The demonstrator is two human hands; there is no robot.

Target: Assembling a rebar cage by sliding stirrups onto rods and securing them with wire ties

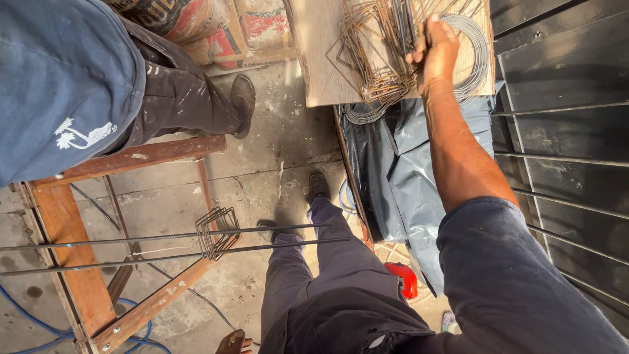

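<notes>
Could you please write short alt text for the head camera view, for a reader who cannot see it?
Seen from above, the person's right hand reaches to a pile of rusty bent wire frames on a board, beside a coil of wire. Lower left, two long steel bars lie across a wooden trestle, and another person stands nearby.

- Bright daylight, warm on the concrete floor
- Soft shadows under the wooden trestle
- Right metal wall dim
- Wide-angle stretch at edges
- Mostly sharp, no glare
</notes>
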